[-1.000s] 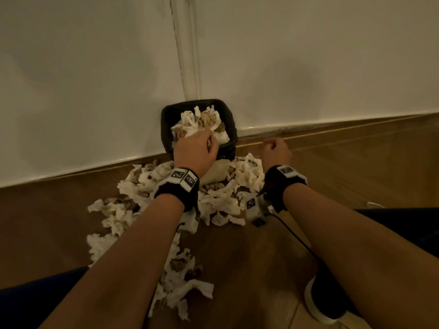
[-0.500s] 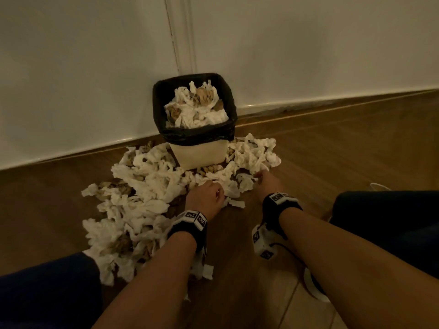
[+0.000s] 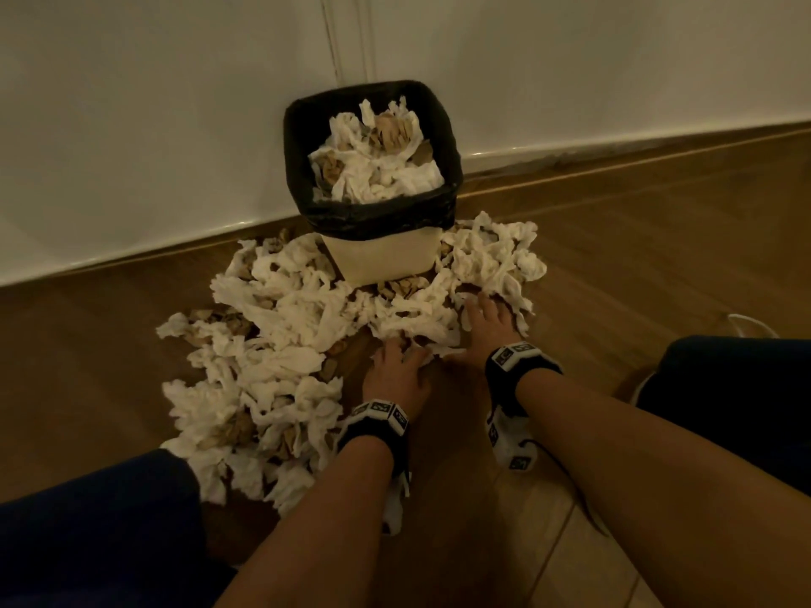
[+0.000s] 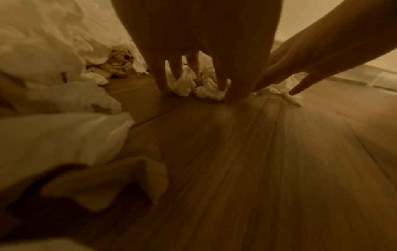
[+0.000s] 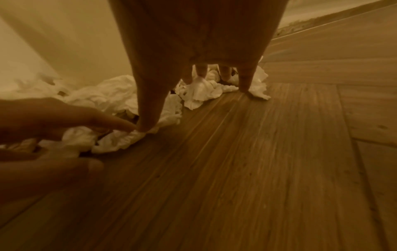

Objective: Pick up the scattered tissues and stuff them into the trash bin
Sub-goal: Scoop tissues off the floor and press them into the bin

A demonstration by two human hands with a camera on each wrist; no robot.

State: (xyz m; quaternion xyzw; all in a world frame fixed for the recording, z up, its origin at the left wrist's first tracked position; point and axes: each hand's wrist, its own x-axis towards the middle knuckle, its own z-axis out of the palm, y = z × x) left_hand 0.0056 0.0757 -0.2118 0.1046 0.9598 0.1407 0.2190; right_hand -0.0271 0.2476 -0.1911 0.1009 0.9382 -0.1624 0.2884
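Note:
A cream trash bin with a black liner stands against the wall, heaped with white and brown tissues. Crumpled tissues lie scattered on the wooden floor to its left, front and right. My left hand is down on the near edge of the pile, fingertips pressing white tissue to the floor. My right hand rests with spread fingers on the tissues right of the bin; its fingertips touch crumpled tissue. Both thumbs nearly meet.
A white wall and its baseboard run behind the bin. Bare wooden floor lies to the right and under my forearms. My knees in dark trousers flank the pile. A white object's edge shows beyond the right knee.
A second ago my left hand was pressing tissues in the bin and my right hand was beside it. Both have come down to the floor and reached into the tissues in front.

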